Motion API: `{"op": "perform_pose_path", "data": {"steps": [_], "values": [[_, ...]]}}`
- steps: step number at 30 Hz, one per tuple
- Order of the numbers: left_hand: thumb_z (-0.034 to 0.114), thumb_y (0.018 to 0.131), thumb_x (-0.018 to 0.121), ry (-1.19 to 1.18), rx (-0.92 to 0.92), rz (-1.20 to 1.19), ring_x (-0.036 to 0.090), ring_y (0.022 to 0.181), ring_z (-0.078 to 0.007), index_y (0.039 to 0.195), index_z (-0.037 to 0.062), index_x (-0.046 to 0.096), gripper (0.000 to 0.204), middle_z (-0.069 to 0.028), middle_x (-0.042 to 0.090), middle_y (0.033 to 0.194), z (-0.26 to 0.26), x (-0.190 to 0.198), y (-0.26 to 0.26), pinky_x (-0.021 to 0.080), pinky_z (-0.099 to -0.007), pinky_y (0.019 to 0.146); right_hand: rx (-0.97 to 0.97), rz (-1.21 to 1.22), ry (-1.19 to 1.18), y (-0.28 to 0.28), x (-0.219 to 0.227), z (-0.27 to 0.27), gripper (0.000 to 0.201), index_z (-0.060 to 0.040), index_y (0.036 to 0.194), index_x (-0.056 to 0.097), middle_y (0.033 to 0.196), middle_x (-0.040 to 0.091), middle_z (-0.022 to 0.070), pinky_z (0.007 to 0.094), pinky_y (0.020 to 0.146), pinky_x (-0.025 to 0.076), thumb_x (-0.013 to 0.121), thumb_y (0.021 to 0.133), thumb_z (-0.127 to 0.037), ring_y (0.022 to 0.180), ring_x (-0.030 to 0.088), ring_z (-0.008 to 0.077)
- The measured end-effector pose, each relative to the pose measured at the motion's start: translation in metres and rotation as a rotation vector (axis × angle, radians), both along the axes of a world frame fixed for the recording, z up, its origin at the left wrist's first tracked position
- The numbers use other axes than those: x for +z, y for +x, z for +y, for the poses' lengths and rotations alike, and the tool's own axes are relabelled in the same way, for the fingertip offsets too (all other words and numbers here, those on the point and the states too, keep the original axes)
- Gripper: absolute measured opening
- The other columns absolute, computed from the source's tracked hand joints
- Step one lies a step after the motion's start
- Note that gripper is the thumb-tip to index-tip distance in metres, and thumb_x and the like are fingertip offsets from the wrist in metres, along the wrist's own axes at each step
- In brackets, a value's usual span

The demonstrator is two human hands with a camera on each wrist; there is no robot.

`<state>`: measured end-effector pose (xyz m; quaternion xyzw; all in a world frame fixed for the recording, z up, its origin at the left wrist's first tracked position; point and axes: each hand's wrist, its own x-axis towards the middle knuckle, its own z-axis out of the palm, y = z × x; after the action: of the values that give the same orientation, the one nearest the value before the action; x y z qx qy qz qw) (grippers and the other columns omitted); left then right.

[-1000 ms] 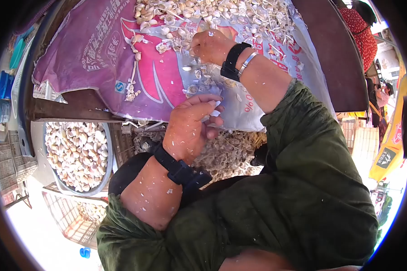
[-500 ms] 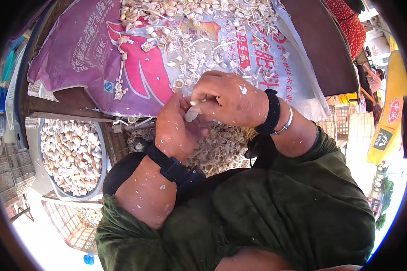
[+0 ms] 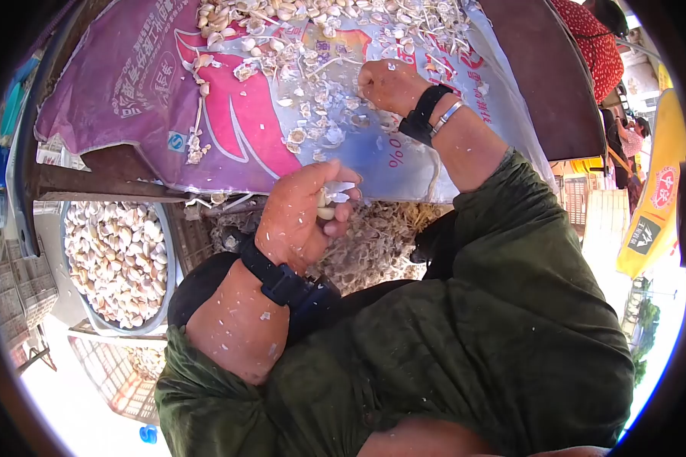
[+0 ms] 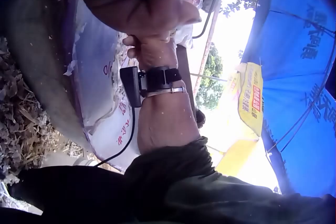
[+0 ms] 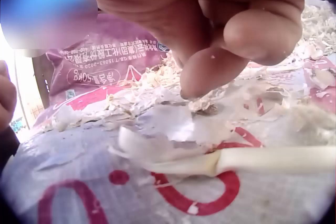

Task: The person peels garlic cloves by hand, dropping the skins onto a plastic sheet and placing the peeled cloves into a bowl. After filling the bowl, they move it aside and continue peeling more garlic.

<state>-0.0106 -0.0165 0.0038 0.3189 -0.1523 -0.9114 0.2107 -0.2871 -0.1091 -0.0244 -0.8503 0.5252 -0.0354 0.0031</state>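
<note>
My left hand, at the near edge of the printed sack, grips pale garlic cloves in its curled fingers, with a flap of white skin sticking out beside the thumb. Over the sack's middle, my right hand is curled with the knuckles up. The right wrist view has its fingertips low among loose garlic skins, nothing showing between them. A pale garlic stalk lies close below that hand. The left wrist view looks past the left palm to the right forearm.
A heap of garlic cloves covers the sack's far side. A round tub full of cloves stands at lower left, above a plastic crate. Dry husks are piled below the table edge. A person in red is at upper right.
The right hand came from the far side of the sack to the left hand, then moved back out over the sack. The left hand stays near the edge, cloves now visible in it.
</note>
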Motion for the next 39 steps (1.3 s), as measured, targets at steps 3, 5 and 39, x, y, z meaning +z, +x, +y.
{"op": "perform_pose_path", "data": {"steps": [3, 5, 39], "values": [[0.028, 0.098, 0.049, -0.019, 0.034, 0.002, 0.055, 0.062, -0.0121, 0.096, -0.0004, 0.057, 0.029, -0.0077, 0.059, 0.083, -0.002, 0.000, -0.001, 0.039, -0.0224, 0.046, -0.248, -0.054, 0.192, 0.018, 0.014, -0.003, 0.014, -0.0046, 0.090, 0.067, 0.084, 0.067, 0.0170, 0.0392, 0.071, 0.053, 0.059, 0.079, -0.009, 0.080, 0.066, 0.0346], [0.030, 0.099, 0.047, -0.024, 0.031, 0.003, 0.056, 0.064, -0.0135, 0.099, 0.0002, 0.057, 0.031, -0.0087, 0.060, 0.084, -0.002, -0.007, -0.003, 0.040, -0.0239, 0.047, -0.308, -0.094, 0.200, 0.021, 0.012, 0.000, 0.014, -0.0044, 0.089, 0.066, 0.085, 0.066, 0.0175, 0.0393, 0.071, 0.053, 0.059, 0.078, -0.008, 0.080, 0.065, 0.0353], [0.025, 0.098, 0.047, -0.077, 0.372, -0.070, 0.045, 0.054, -0.0123, 0.088, 0.0049, 0.055, 0.023, -0.0052, 0.053, 0.073, 0.001, 0.007, 0.020, 0.032, -0.0263, 0.046, -0.003, -0.241, 0.091, 0.041, 0.024, 0.102, 0.011, -0.0057, 0.091, 0.065, 0.089, 0.066, 0.0121, 0.0404, 0.076, 0.053, 0.063, 0.082, -0.011, 0.085, 0.065, 0.0319]]}}
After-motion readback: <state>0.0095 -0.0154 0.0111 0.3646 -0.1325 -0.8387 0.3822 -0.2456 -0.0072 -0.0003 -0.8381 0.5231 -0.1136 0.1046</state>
